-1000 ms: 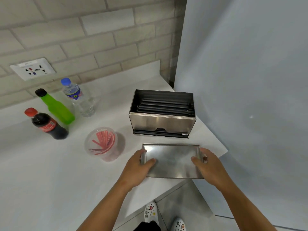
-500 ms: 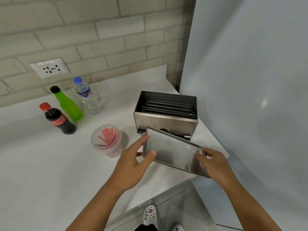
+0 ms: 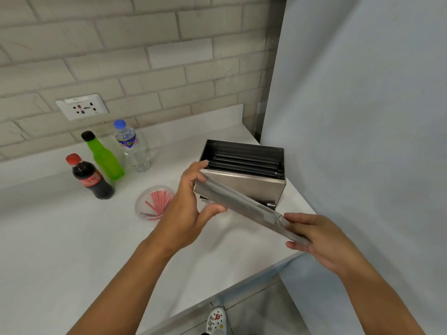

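Observation:
A steel box stands open on the white counter, with black straws lying in it. I hold its flat steel lid in the air just in front of the box, tilted so I see it nearly edge-on. My left hand grips the lid's upper left end, thumb under it and fingers over the top. My right hand grips the lower right end near the counter's corner.
A clear cup of red straws stands left of my left hand. Behind it are a cola bottle, a green bottle and a water bottle. A grey panel walls off the right side.
The lid lay flat on the counter a second ago. Both hands have lifted it, tipped it up on edge and brought it close to the box.

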A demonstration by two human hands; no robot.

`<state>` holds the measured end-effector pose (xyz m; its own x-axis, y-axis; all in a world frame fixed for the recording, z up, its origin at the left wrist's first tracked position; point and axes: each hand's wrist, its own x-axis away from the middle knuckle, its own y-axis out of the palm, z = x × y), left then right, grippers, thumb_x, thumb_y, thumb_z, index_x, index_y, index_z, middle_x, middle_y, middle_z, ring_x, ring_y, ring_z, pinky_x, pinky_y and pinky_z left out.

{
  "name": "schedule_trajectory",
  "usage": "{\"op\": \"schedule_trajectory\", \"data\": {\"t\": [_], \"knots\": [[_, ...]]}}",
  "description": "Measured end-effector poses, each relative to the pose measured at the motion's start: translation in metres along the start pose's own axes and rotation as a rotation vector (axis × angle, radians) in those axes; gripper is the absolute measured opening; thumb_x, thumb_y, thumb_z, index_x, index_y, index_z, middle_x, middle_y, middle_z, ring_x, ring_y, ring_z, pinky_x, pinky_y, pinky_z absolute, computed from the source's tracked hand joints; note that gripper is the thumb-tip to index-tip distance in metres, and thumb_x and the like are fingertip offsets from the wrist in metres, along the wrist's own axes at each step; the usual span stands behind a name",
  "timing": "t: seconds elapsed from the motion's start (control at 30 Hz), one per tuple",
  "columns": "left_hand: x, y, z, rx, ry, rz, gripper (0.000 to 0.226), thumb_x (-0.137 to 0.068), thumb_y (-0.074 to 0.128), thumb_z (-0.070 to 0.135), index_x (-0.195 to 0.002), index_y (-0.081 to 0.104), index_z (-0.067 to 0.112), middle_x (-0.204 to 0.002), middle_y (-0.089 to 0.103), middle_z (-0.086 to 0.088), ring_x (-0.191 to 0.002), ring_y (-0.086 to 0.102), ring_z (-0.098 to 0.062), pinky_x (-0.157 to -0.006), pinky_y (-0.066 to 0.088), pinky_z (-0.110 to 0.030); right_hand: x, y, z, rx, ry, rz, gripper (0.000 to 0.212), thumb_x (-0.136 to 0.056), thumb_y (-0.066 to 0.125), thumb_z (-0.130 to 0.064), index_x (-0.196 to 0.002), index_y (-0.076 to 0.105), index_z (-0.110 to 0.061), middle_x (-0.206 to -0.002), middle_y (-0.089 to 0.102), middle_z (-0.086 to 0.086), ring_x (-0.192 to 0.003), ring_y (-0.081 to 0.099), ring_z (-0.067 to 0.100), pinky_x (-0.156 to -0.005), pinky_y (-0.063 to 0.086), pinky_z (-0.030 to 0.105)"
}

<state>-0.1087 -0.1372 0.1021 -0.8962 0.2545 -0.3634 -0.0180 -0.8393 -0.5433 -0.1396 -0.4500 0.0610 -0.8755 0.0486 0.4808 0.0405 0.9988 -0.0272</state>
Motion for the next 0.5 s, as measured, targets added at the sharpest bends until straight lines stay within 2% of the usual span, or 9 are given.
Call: {"op": "schedule_trajectory", "data": {"t": [0.07,0.13,0.2,0.23,0.27,0.33,0.4,0.47,0.5], "knots": [[-0.010,-0.004,-0.002,0.046,0.023,0.092,0.063,-0.086,0.077,0.051,-0.120,0.027,0.066,-0.145,0.045,0.026,-0.130,0.045,0.011,-0.103,0.036,-0.005,0.004,-0.001,-0.008,-0.126,-0.039,0.020,0.019,-0.098,0.070,-0.013,-0.092,0.088,-0.017,-0.101,0.083,0.007,-0.082,0.082,0.024,-0.068,0.065,0.035],[-0.020,-0.007,-0.004,0.113,0.018,0.193,0.060,-0.083,0.076,0.043,-0.118,0.033,0.065,-0.130,0.053,0.025,-0.120,0.055,0.001,-0.102,0.043,-0.016,0.009,-0.002,-0.017,-0.202,-0.084,0.043,0.025,-0.103,0.064,-0.024,-0.094,0.087,-0.019,-0.101,0.083,0.005,-0.085,0.081,0.026,-0.071,0.065,0.040],[-0.028,-0.010,-0.007,0.169,0.009,0.259,0.053,-0.084,0.076,0.039,-0.115,0.039,0.060,-0.115,0.057,0.025,-0.108,0.059,-0.007,-0.097,0.048,-0.026,0.014,-0.004,-0.022,-0.219,-0.123,0.080,0.031,-0.107,0.056,-0.024,-0.101,0.086,-0.020,-0.105,0.083,0.006,-0.096,0.080,0.026,-0.078,0.064,0.044],[-0.032,-0.011,-0.007,0.192,-0.006,0.281,0.049,-0.085,0.076,0.039,-0.113,0.041,0.058,-0.109,0.058,0.027,-0.102,0.060,-0.008,-0.092,0.050,-0.027,0.017,-0.003,-0.024,-0.215,-0.150,0.096,0.029,-0.109,0.054,-0.022,-0.109,0.082,-0.018,-0.109,0.082,0.006,-0.104,0.078,0.025,-0.083,0.063,0.045],[-0.035,-0.012,-0.006,0.219,-0.036,0.296,0.045,-0.086,0.076,0.040,-0.111,0.043,0.057,-0.103,0.059,0.030,-0.096,0.061,-0.003,-0.087,0.050,-0.022,0.019,-0.002,-0.026,-0.187,-0.188,0.110,0.026,-0.108,0.054,-0.023,-0.115,0.079,-0.018,-0.114,0.081,0.003,-0.112,0.076,0.023,-0.089,0.061,0.044],[-0.043,-0.011,-0.005,0.276,-0.115,0.319,0.037,-0.085,0.076,0.043,-0.107,0.048,0.053,-0.098,0.065,0.036,-0.089,0.063,0.009,-0.078,0.049,-0.010,0.022,0.003,-0.028,-0.046,-0.298,0.100,0.022,-0.101,0.063,-0.038,-0.114,0.077,-0.028,-0.125,0.076,-0.012,-0.119,0.071,0.010,-0.095,0.056,0.034],[-0.052,-0.009,-0.006,0.281,-0.183,0.335,0.036,-0.083,0.075,0.049,-0.109,0.050,0.045,-0.097,0.066,0.041,-0.086,0.063,0.014,-0.074,0.048,-0.006,0.022,0.014,-0.032,0.103,-0.389,0.105,0.032,-0.089,0.072,-0.047,-0.118,0.072,-0.034,-0.128,0.074,-0.016,-0.117,0.069,0.001,-0.096,0.052,0.025],[-0.061,-0.008,-0.009,0.267,-0.235,0.334,0.041,-0.084,0.073,0.055,-0.114,0.052,0.036,-0.097,0.066,0.040,-0.084,0.062,0.018,-0.070,0.046,-0.002,0.016,0.025,-0.037,0.122,-0.458,0.187,0.028,-0.091,0.078,-0.032,-0.117,0.067,-0.032,-0.119,0.077,-0.010,-0.111,0.072,0.003,-0.090,0.055,0.018],[-0.066,-0.007,-0.011,0.257,-0.272,0.330,0.048,-0.084,0.072,0.058,-0.119,0.053,0.031,-0.098,0.068,0.033,-0.082,0.062,0.020,-0.067,0.046,-0.002,0.013,0.030,-0.039,0.141,-0.506,0.244,0.023,-0.093,0.078,-0.026,-0.112,0.065,-0.031,-0.111,0.078,-0.010,-0.105,0.074,0.003,-0.084,0.056,0.015]]}}
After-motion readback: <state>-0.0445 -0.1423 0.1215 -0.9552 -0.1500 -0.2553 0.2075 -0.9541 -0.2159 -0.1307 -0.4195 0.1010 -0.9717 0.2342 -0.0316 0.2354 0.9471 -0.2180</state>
